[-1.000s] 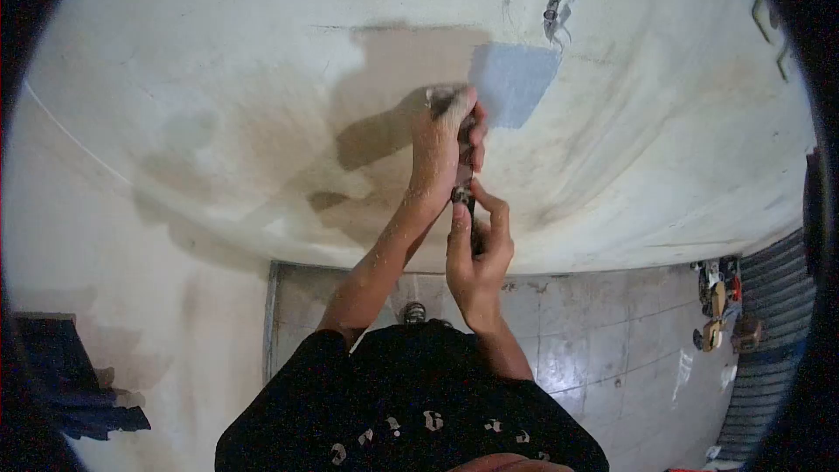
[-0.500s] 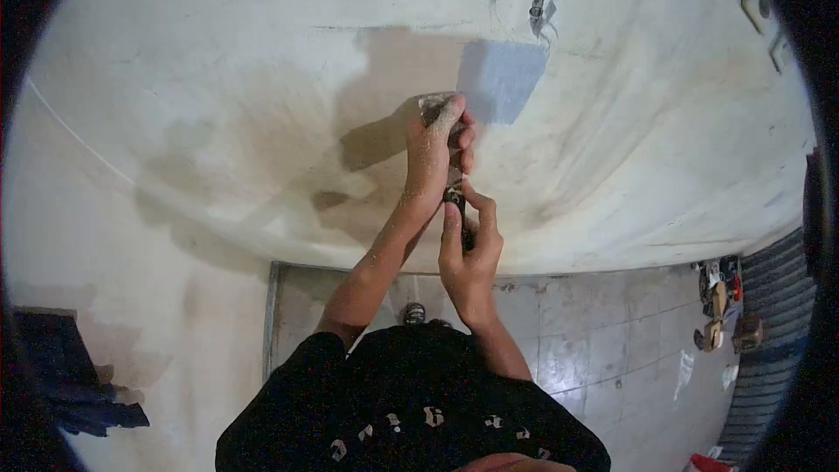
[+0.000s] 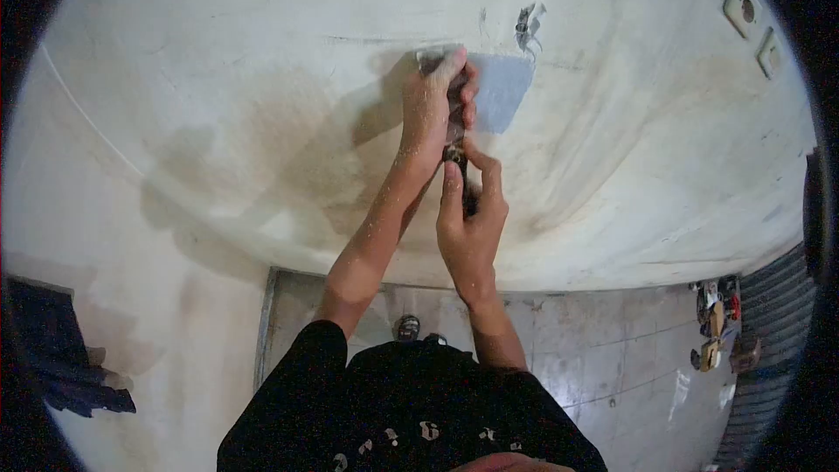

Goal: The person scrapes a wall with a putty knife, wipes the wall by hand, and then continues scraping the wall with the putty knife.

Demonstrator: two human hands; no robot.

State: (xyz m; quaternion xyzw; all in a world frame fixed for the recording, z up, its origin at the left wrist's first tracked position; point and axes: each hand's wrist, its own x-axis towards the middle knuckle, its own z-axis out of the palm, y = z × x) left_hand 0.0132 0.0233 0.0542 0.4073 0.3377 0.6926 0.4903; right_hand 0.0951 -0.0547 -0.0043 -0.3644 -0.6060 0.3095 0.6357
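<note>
My left hand point(image 3: 426, 105) is closed around the upper part of a dark, dusty scraper point(image 3: 455, 127), its thumb lying near the broad head. Lower down, the fingers of my right hand point(image 3: 472, 218) pinch the handle. The scraper's head lies against or very close to the off-white wall point(image 3: 612, 149), with its front edge partly behind my left hand. Just right of the head is a blue-grey patch point(image 3: 505, 92) on the wall. Pale dust speckles my left hand and forearm.
Above the patch, wires stick out of a hole point(image 3: 526, 26). Wall sockets point(image 3: 741, 5) sit at the upper right. Dark cloth point(image 3: 65, 350) hangs at the left. Several items point(image 3: 715, 323) lie on the tiled floor point(image 3: 603, 358) beside a ribbed shutter point(image 3: 769, 358).
Both hands have moved up the wall with the scraper, its head now level with the patch's top edge. The view has shifted slightly, showing more of the sockets.
</note>
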